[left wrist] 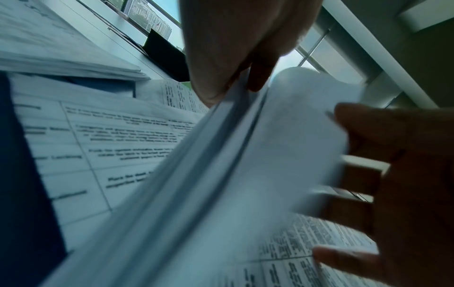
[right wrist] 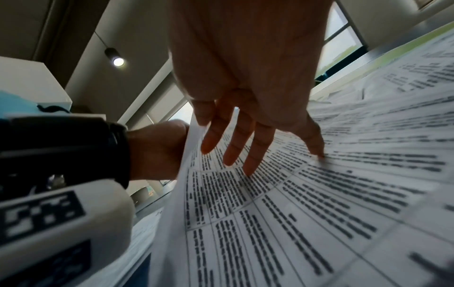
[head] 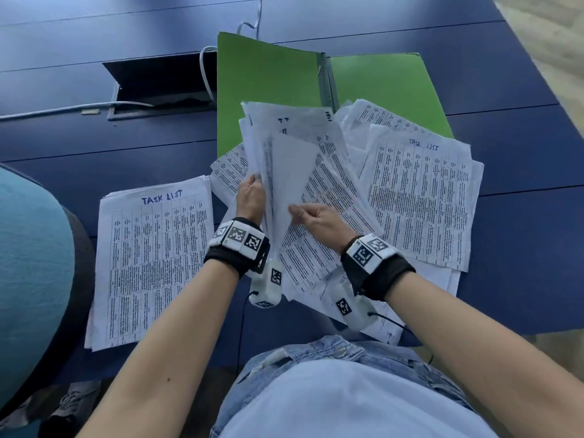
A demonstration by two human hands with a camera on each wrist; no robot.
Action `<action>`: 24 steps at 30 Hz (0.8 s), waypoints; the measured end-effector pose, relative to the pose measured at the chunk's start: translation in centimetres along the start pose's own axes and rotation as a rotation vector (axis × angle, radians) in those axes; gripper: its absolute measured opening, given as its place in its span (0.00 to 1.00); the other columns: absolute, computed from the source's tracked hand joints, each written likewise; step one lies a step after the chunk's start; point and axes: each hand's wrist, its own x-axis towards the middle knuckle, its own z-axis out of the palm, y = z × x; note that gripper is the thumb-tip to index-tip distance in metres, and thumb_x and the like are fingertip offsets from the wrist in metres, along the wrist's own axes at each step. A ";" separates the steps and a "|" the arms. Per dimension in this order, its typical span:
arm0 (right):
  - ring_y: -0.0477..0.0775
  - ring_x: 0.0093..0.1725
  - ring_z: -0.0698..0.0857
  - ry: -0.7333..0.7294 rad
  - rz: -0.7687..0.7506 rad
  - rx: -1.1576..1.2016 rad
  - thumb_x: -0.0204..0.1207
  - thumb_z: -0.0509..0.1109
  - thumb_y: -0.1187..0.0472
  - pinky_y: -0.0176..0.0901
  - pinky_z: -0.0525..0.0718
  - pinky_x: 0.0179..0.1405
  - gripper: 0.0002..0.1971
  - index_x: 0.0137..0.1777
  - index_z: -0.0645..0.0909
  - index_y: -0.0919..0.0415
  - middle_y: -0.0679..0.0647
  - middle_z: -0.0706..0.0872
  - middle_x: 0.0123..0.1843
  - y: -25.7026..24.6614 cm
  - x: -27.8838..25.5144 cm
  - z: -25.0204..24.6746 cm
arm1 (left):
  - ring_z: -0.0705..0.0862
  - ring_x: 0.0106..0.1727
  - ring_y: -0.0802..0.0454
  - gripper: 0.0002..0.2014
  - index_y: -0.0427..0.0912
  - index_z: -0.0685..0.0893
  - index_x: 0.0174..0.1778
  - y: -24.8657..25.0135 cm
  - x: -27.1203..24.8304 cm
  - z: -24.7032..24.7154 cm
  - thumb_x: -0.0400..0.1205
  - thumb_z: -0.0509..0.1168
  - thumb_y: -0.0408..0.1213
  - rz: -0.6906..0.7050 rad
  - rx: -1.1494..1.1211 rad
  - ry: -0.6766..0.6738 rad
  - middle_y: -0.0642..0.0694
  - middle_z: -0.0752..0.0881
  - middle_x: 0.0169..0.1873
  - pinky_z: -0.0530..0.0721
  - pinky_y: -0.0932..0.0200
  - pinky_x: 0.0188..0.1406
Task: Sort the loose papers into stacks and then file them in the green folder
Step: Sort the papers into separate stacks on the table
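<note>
The green folder [head: 275,77] lies open at the far side of the blue table. My left hand [head: 252,188] grips a fanned bundle of sheets [head: 284,143] and holds it upright over the loose pile; close up, the left hand [left wrist: 233,58] clamps the bundle's edge [left wrist: 196,174]. My right hand [head: 298,211] pinches the edge of the nearest sheet [head: 290,172], thumb on top. In the right wrist view its fingers [right wrist: 236,147] lie spread on the printed side. A neat stack headed TASK LIST [head: 151,257] lies to the left. Loose papers [head: 417,200] spread to the right, partly over the folder.
An open cable hatch [head: 158,86] with a white cable [head: 76,109] is set in the table [head: 505,90] left of the folder. A teal chair [head: 31,263] stands at the left edge. The table's near edge is against my waist.
</note>
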 end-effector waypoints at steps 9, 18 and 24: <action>0.61 0.58 0.81 0.274 0.072 -0.285 0.38 0.27 0.12 0.58 0.74 0.63 0.67 0.47 0.85 0.63 0.65 0.83 0.59 2.4 5.0 -6.7 | 0.63 0.78 0.45 0.54 0.41 0.59 0.79 -0.9 -0.2 -0.1 0.65 0.60 0.75 0.157 0.379 -0.314 0.41 0.62 0.78 0.61 0.43 0.79; 0.65 0.68 0.74 0.449 0.242 -0.366 0.76 0.67 0.57 0.54 0.74 0.68 0.24 0.69 0.69 0.66 0.66 0.71 0.69 3.1 5.9 -7.8 | 0.77 0.50 0.43 0.22 0.32 0.72 0.66 -0.6 -0.5 1.0 0.76 0.54 0.17 0.125 0.434 -0.217 0.32 0.77 0.56 0.79 0.68 0.30; 0.58 0.46 0.83 0.425 0.114 -0.287 0.73 0.65 0.69 0.44 0.79 0.43 0.08 0.50 0.82 0.66 0.62 0.86 0.46 3.0 4.5 -6.8 | 0.76 0.34 0.49 0.18 0.33 0.81 0.53 -1.6 -0.2 -0.4 0.75 0.52 0.17 0.110 0.307 -0.129 0.48 0.78 0.31 0.76 0.60 0.26</action>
